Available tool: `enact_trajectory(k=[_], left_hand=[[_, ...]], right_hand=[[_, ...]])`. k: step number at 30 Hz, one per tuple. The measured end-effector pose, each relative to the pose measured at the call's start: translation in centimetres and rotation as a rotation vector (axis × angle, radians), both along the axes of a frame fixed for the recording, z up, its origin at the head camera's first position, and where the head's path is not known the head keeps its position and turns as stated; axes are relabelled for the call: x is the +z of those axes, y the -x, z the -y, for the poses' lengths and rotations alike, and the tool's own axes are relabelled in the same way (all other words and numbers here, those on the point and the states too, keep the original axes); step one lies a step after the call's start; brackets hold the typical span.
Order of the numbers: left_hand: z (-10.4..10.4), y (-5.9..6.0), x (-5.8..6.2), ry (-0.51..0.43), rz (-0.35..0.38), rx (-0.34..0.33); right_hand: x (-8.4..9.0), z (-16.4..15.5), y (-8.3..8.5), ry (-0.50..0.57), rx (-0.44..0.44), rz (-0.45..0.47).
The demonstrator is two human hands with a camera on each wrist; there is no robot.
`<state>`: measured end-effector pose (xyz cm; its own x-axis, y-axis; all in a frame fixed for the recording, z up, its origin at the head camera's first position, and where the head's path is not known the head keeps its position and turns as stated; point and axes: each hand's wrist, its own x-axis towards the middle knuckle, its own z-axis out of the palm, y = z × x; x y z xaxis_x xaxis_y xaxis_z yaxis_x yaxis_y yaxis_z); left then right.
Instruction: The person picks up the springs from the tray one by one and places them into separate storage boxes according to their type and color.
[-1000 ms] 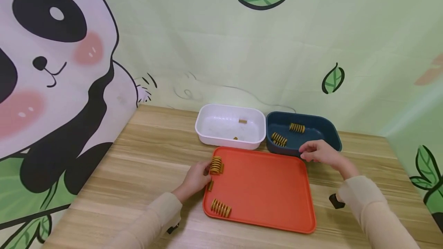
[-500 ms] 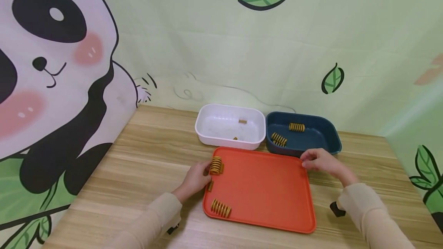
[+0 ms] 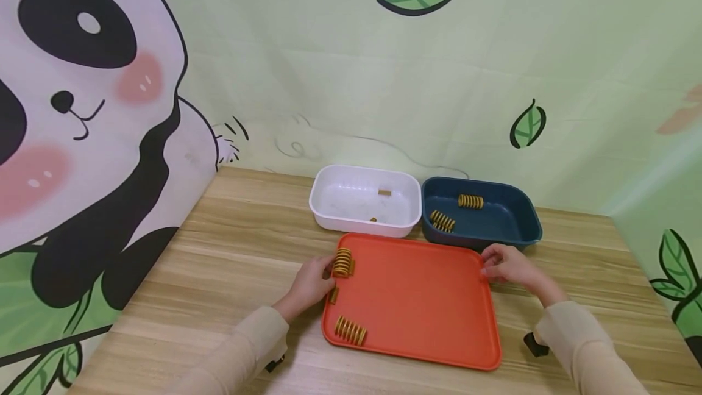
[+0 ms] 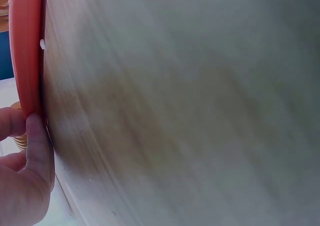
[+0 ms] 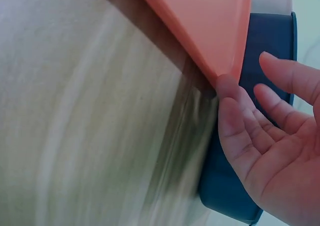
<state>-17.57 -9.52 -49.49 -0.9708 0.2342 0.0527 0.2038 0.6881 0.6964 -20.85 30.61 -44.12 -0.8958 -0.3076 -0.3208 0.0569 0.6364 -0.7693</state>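
Note:
An orange-red tray lies on the table. My left hand pinches its left rim between thumb and fingers, beside a golden-brown coil spring. My right hand is at the tray's far right corner; in the right wrist view its fingertips touch that corner, the thumb and fingers spread. Another coil spring sits in the tray's near left corner. A small brown block lies along the left rim, and a second brown block is partly hidden behind the upper spring.
Behind the tray stand a white box with small brown pieces inside and a dark blue box holding several coil springs. The two boxes stand side by side against a printed cloth backdrop. Wood-grain table surrounds the tray.
My right hand has come down from the blue box's front rim toward me, to the tray's far right corner. The left hand, tray and springs have stayed in place.

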Motion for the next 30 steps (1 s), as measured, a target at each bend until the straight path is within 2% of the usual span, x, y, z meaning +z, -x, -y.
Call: enact_trajectory(k=[4, 12, 30], left_hand=[[-0.1, 0.0, 0.1, 0.002, 0.015, 0.010], [-0.1, 0.0, 0.2, -0.010, 0.028, 0.003], [0.1, -0.2, 0.2, -0.010, 0.003, -0.001]], right_hand=[[-0.4, -0.2, -0.3, 0.015, -0.023, -0.009], [-1.3, -0.3, -0.7, 0.069, -0.043, 0.039], [-2.3, -0.2, -0.9, 0.050, -0.052, 0.051]])
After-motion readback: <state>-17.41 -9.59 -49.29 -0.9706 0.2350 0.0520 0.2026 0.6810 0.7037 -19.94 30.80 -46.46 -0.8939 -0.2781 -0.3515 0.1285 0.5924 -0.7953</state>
